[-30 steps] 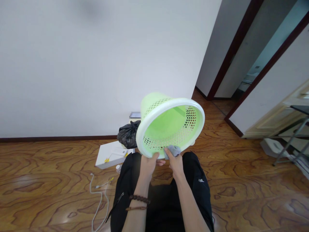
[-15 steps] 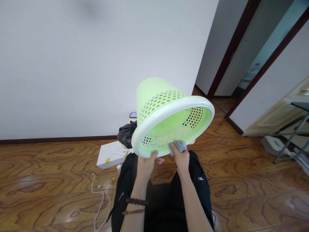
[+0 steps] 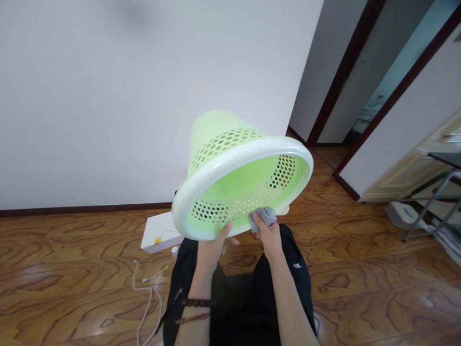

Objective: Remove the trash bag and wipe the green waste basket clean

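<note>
A light green plastic basket (image 3: 218, 126) with a white rim and rows of holes is tilted on its side, its open mouth facing me. My left hand (image 3: 213, 245) grips the near edge of the rim, thumb on the inside and fingers beneath. Just to the right, my right hand (image 3: 268, 235) is closed on a grey cloth (image 3: 265, 217), which it presses against the inner side of the rim. The fingers behind the cloth are partly hidden.
On the wooden floor to the left lie a white box (image 3: 160, 231) and a white cable (image 3: 146, 288). A white wall (image 3: 108, 120) rises in front. At the right stand a metal-legged stool (image 3: 441, 197) and a white container (image 3: 398, 215).
The basket has shifted left and turned slightly, so its mouth faces me more. It now covers the black bag seen before. Both hands keep their hold.
</note>
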`<state>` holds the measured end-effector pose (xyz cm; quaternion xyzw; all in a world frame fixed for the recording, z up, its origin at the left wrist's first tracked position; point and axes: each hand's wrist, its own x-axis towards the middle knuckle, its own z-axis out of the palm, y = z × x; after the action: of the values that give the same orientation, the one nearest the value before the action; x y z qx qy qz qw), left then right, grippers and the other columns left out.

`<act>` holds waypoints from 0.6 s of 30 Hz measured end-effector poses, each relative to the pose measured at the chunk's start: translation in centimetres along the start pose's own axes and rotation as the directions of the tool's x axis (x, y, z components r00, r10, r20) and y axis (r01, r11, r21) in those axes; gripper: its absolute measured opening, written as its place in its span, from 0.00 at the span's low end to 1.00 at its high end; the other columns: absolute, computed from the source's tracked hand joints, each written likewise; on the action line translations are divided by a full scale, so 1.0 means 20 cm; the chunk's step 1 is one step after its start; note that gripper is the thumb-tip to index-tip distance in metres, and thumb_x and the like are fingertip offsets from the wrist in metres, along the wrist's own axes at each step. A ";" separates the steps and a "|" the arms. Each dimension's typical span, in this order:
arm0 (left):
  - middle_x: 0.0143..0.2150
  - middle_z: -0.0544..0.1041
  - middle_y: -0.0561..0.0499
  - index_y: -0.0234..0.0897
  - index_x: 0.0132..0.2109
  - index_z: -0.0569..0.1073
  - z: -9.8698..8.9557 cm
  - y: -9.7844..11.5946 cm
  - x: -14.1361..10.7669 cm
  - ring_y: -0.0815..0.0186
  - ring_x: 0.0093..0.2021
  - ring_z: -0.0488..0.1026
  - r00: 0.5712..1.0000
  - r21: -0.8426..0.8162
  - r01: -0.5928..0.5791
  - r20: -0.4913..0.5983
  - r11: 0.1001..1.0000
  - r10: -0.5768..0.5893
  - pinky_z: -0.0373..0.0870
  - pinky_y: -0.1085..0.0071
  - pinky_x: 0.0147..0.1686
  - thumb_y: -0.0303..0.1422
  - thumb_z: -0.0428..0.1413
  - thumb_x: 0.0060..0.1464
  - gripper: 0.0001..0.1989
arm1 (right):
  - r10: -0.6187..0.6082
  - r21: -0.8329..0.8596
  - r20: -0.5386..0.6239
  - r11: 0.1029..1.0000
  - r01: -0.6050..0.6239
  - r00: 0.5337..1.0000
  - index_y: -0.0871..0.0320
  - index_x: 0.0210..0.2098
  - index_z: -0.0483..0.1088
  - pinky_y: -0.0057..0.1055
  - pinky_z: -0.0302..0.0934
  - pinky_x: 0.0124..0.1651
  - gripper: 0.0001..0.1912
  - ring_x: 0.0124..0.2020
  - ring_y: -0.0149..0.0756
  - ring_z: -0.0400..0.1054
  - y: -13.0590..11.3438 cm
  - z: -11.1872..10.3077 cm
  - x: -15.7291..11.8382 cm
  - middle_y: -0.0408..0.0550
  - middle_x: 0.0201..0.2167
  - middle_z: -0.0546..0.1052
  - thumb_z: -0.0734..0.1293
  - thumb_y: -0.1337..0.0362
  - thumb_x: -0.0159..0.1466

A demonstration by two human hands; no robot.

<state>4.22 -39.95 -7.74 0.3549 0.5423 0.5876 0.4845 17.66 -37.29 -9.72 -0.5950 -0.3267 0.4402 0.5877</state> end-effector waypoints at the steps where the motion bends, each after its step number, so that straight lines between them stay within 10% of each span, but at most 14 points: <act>1: 0.23 0.76 0.46 0.28 0.46 0.66 -0.01 0.01 0.00 0.62 0.15 0.71 1.000 -0.007 -0.005 -0.002 1.000 0.005 0.49 0.79 0.06 0.40 0.61 0.41 0.27 | -0.012 0.005 -0.008 1.000 0.012 1.000 0.67 0.33 0.73 0.26 0.53 0.16 0.27 0.14 0.28 0.57 -0.01 -0.02 0.02 0.39 0.13 0.65 0.70 0.47 0.46; 7: 0.28 0.77 0.44 0.27 0.50 0.65 -0.04 0.01 0.02 0.57 0.21 0.75 1.000 -0.073 0.019 -0.011 0.997 -0.020 0.72 0.67 0.17 0.38 0.62 0.39 0.31 | -0.064 -0.070 -0.069 0.996 0.060 0.996 0.67 0.36 0.73 0.30 0.63 0.31 0.28 0.29 0.39 0.70 -0.01 -0.04 0.03 0.49 0.25 0.75 0.70 0.48 0.47; 18: 0.25 0.77 0.45 0.29 0.44 0.67 -0.03 0.03 0.02 0.55 0.21 0.75 1.000 -0.063 0.012 -0.026 0.998 -0.013 0.75 0.62 0.19 0.38 0.63 0.39 0.26 | -0.053 -0.190 -0.200 0.982 0.014 0.978 0.66 0.40 0.74 0.33 0.63 0.40 0.31 0.38 0.44 0.71 0.00 -0.02 0.02 0.54 0.35 0.78 0.71 0.48 0.45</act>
<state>3.46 -39.65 -7.32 0.3286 0.5322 0.6058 0.4918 18.22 -37.03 -9.77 -0.6842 -0.3147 0.3340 0.5668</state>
